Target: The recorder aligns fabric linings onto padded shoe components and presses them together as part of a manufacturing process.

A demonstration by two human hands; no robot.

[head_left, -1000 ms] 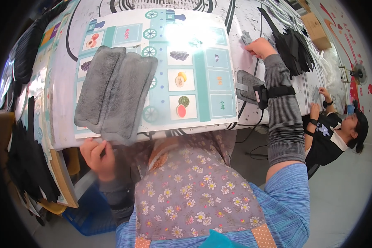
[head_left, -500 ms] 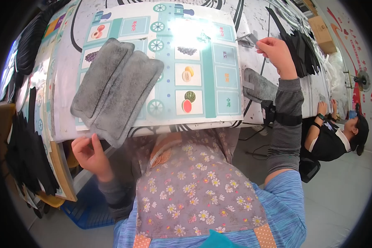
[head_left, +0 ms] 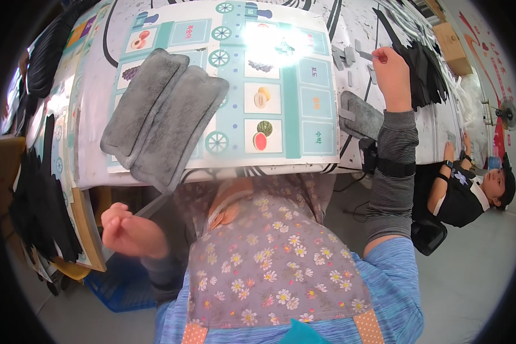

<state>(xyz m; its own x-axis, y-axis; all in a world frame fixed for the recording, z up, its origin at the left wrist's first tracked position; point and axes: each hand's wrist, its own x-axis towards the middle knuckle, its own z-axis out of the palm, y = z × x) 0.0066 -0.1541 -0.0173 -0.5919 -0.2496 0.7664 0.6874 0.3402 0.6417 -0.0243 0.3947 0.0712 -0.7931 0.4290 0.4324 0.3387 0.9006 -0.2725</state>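
Observation:
Two joined grey plush pads (head_left: pixel 172 123) lie slantwise over the left part of a printed fruit-picture board (head_left: pixel 321 163), their lower end hanging past the table's front edge. Below that edge, apart from the pads, my left hand (head_left: pixel 133 232) is in the air with fingers curled and nothing visible in them. To the right of the board, my right hand (head_left: pixel 393 71) pinches the end of a small grey strip (head_left: pixel 364 54). More small grey strips (head_left: pixel 343 56) lie just left of it. Another grey plush pad (head_left: pixel 361 114), with a strip across it, lies partly behind my right forearm.
A pile of black strips (head_left: pixel 423 74) is right of my right hand, with a cardboard box (head_left: pixel 451 49) beyond. More black strips (head_left: pixel 43 212) hang at the left. A blue basket (head_left: pixel 120 286) is on the floor. Another person (head_left: pixel 464 192) sits at the right.
My right hand has drawn slightly right from the small strips, now with one in its fingers. My left hand has moved down from the pads' lower end, its fingers curling in.

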